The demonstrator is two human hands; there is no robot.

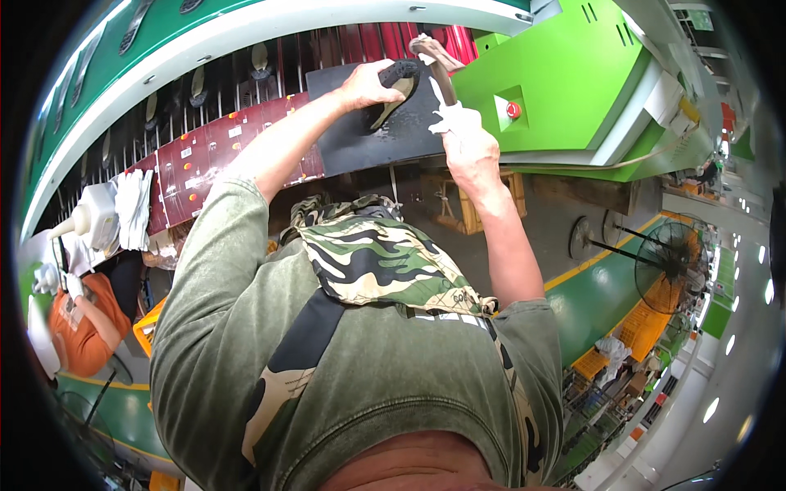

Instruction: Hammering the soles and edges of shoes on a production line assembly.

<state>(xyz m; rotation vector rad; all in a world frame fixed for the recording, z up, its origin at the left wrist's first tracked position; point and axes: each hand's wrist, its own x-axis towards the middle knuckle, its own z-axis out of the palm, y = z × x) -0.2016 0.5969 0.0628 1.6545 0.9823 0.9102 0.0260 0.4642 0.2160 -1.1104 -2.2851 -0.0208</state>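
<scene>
Faded green shirt [385, 368], camouflage apron [393, 262]

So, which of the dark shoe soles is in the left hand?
The black-and-tan sole over the flat black sheet; the others lie farther left, untouched.

Left forearm [286, 143]: bare, slanting from near left toward far right. Left hand [367, 87]: at the far end, curled in a pinching grip. Right forearm [512, 237]: bare, outstretched, leaning slightly left toward the far side. Right hand [473, 151]: apart from the left, gripping; exact finger placement hard to tell.
</scene>
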